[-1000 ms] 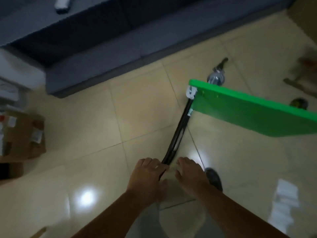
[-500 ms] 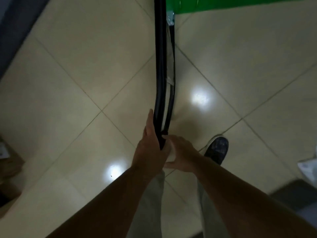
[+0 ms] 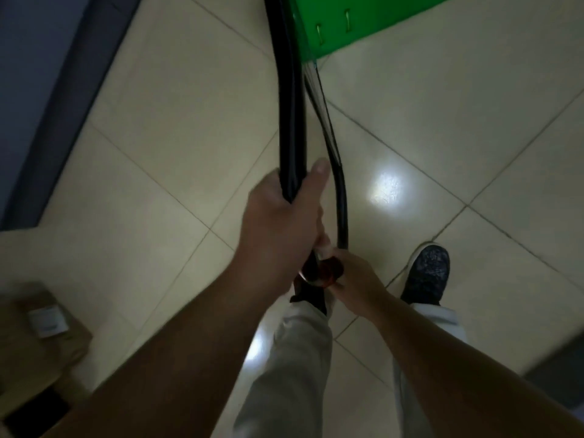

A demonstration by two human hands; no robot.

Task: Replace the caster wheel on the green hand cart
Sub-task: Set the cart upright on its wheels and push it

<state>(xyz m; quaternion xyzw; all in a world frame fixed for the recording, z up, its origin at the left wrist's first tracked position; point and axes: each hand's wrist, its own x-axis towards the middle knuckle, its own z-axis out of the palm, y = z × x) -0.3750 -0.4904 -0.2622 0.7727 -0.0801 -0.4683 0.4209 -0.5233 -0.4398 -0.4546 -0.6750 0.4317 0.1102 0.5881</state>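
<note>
The green cart deck (image 3: 357, 20) shows at the top edge, tilted, with two small staples or slots in it. Its black tubular handle (image 3: 289, 99) runs from the deck down toward me. My left hand (image 3: 284, 216) is wrapped around the thick black tube, thumb lying along it. My right hand (image 3: 354, 276) grips the lower end of the handle, by the thin bent tube (image 3: 339, 197), where a small red and white part shows between the fingers. No caster wheel is visible.
Glossy beige tiled floor (image 3: 158, 153) with lamp glare. A dark sofa base (image 3: 47, 74) runs along the left. A cardboard box (image 3: 34, 339) sits at lower left. My shoe (image 3: 426, 273) and light trouser legs stand below the hands.
The view has tipped down and closer to the handle. Both hands have shifted their hold on the handle, the left closing fully around the thick tube, and the deck has swung toward the top right.
</note>
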